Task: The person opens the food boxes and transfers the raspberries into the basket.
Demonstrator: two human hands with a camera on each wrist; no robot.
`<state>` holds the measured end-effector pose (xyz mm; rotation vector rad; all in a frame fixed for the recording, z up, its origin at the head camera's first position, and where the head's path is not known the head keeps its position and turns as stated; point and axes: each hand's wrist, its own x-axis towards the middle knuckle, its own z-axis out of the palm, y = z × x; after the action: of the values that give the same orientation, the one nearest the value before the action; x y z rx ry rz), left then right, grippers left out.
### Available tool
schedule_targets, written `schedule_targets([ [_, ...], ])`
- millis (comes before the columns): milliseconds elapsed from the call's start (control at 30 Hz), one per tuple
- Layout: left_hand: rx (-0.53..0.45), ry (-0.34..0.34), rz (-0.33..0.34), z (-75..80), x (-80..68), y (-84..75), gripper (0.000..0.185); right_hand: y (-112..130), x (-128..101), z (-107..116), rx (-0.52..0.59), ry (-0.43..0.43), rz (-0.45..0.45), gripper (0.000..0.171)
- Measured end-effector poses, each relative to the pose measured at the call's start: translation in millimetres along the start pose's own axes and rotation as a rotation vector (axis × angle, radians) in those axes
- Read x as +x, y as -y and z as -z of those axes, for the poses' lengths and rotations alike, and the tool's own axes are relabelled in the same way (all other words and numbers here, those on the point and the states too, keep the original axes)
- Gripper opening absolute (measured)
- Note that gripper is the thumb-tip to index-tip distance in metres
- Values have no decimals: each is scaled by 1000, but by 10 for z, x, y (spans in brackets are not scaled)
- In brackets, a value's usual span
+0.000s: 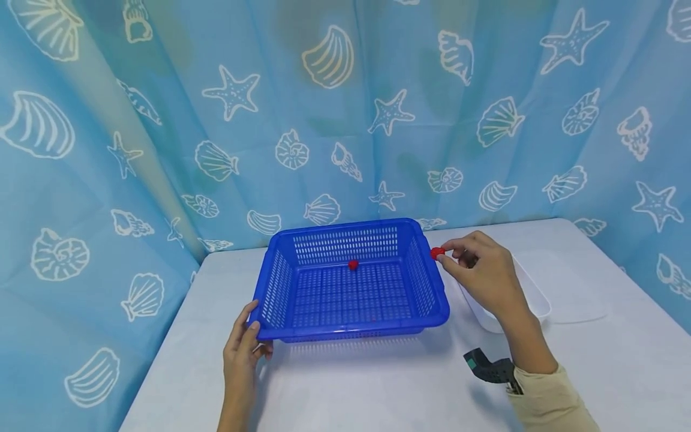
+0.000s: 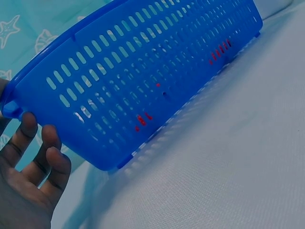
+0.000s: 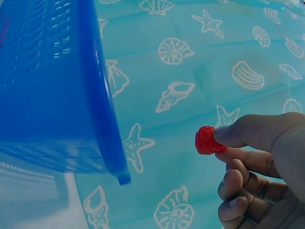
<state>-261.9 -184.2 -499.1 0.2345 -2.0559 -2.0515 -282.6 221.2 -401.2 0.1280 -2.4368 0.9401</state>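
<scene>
Right hand (image 1: 486, 273) pinching bumpy red berry (image 1: 436, 253); left hand (image 1: 243, 351), fingers relaxed, beside perforated blue plastic basket (image 1: 432, 300).

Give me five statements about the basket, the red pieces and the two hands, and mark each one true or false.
1. The right hand pinches a small red piece at its fingertips. True.
2. That red piece already lies on the floor of the blue basket. False: it is held at the basket's right rim, outside it; a different red piece lies on the basket floor.
3. The left hand is at the basket's near left corner. True.
4. The basket is white with solid walls. False: it is blue with slotted walls; the white tub stands to its right.
5. The right hand rests flat on the table. False: it is raised beside the basket.
</scene>
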Motion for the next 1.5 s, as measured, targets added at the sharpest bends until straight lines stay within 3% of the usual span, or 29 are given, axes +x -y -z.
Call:
schedule_targets([
  [300, -16, 13, -2, 2, -5, 17, 41, 123, -45, -19, 12, 0, 21, 17],
  [700, -18, 6, -6, 11, -2, 28, 41, 261, -73, -97, 55, 101, 25, 22],
  [867, -27, 7, -12, 9, -1, 31, 42, 265, -57, -59, 49, 48, 35, 23],
  [1067, -30, 9, -24, 8, 5, 35, 40, 168, -29, 142, 48, -65, 44, 17],
  [1233, -21, 11, -23, 9, 2, 31, 40, 11, 4, 347, 7, -110, -27, 21],
  [1500, -21, 3, -18, 10, 7, 41, 40, -299, 38, 438, -65, -80, -138, 27],
])
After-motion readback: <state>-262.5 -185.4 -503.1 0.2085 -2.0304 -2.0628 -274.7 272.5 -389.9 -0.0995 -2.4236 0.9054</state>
